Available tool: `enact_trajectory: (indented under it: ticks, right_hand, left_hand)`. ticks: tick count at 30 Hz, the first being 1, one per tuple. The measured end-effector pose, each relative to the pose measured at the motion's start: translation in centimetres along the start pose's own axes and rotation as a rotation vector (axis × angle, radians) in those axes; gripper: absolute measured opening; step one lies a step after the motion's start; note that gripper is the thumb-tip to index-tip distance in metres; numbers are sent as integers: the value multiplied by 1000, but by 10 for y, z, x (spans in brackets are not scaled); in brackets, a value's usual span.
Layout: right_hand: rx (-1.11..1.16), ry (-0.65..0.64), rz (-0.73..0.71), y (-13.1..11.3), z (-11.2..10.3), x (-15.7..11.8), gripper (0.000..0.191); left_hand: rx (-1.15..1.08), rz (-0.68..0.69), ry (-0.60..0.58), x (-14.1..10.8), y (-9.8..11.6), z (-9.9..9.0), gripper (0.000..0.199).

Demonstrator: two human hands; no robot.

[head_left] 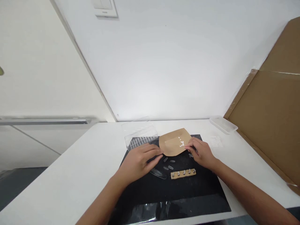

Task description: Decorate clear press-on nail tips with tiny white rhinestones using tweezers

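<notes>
A sheet of brown paper (pixel 172 142) with small white pieces (pixel 181 143) on its right part lies at the back of a black mat (pixel 150 193). My left hand (pixel 142 159) has its fingertips closed at the paper's lower left edge. At the right edge, my right hand (pixel 199 153) pinches close to the white pieces; what is between those fingertips is too small to make out. Several clear nail tips (pixel 170 167) lie loose below the paper. Nearer me is a tan strip (pixel 183 173) with a row of small metal pegs.
An open clear case (pixel 140 137) with rows of nail tips stands at the back left. At the back right are a clear plastic tray (pixel 223 125) and a large cardboard panel (pixel 274 125). A white wall (pixel 168 78) rises behind the white table (pixel 77 175).
</notes>
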State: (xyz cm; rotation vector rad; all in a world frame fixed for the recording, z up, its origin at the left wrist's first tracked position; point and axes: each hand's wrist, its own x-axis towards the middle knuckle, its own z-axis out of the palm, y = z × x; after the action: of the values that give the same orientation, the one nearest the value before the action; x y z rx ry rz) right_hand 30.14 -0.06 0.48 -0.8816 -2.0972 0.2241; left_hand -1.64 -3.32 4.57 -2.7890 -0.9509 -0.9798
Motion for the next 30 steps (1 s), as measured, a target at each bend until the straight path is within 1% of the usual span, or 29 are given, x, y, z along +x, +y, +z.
enact_trajectory:
  ticks: [1, 3, 4, 5, 6, 8, 10, 12, 15, 18, 21, 23, 25, 27, 29, 30]
  right_hand:
    - [-10, -4, 1, 2, -1, -1, 17]
    - [-47, 10, -2, 5, -1, -2, 18]
    - [-72, 26, -4, 7, 0, -3, 20]
    - [-98, 44, -5, 8, 0, -3, 22]
    - [-119, 60, -4, 9, 1, -4, 23]
    - [-139, 77, -4, 10, 1, -4, 25]
    - [-131, 74, -7, 11, 1, -3, 24]
    - [-123, 64, -18, 12, 1, -3, 24]
    - [-132, 24, -50, 13, 1, -3, 23]
    - [-156, -44, -87, 14, 0, -2, 23]
    - [-174, -91, -117, 13, 0, -2, 22]
    - [-176, -109, -125, 13, 0, -1, 22]
    - [-180, -138, -125, 13, -2, 0, 22]
    - [-194, -183, -119, 14, -4, 1, 23]
    - [-207, -224, -105, 16, -5, 1, 24]
    - [-211, -234, -96, 17, -5, 1, 24]
  left_hand:
    - [22, -40, -86, -10, 0, -5, 20]
    - [66, -128, -248, -30, -1, -7, 31]
    - [76, -152, -306, -41, -2, -5, 38]
    - [82, -177, -338, -50, -3, -1, 45]
    - [85, -207, -349, -58, -5, 4, 48]
    - [94, -249, -343, -70, -9, 15, 47]
    - [92, -288, -330, -76, -13, 24, 41]
    - [61, -319, -319, -77, -16, 28, 33]
    - [-15, -352, -312, -76, -19, 29, 22]
    - [-54, -375, -334, -71, -21, 26, 15]
    - [-72, -351, -365, -69, -19, 25, 9]
    - [-95, -299, -342, -72, -16, 26, 9]
    - [-128, -250, -266, -80, -12, 27, 9]
    - [-144, -238, -165, -86, -9, 27, 9]
    - [-118, -249, -71, -83, -8, 25, 9]
    - [-91, -253, -23, -76, -8, 24, 11]
